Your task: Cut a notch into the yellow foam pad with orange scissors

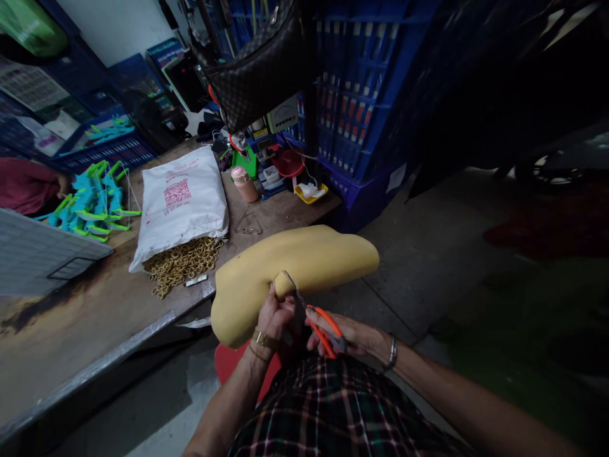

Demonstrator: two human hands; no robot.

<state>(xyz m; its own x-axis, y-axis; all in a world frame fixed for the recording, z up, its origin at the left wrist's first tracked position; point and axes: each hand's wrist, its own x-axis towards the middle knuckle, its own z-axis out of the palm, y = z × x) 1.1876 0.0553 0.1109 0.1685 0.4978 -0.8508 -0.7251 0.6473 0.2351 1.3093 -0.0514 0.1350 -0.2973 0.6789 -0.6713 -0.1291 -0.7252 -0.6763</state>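
**Finding: both hands engaged at the yellow form**

The fingers of my left hand (277, 315) are pinched on a small yellow tab (284, 285) near frame centre. Those of my right hand (349, 333) are closed round an orange-handled tool (328, 317), aimed up and left at the tab; contact cannot be confirmed. The long yellow form (295, 247) lies just above, its axis rising gently from lower left to upper right, left hand nearer. That hand screens part of its lower edge. Farther left, the bench (99, 336) carries a white sack (209, 184), brass-coloured rings (183, 263) and a pink bottle (245, 185).
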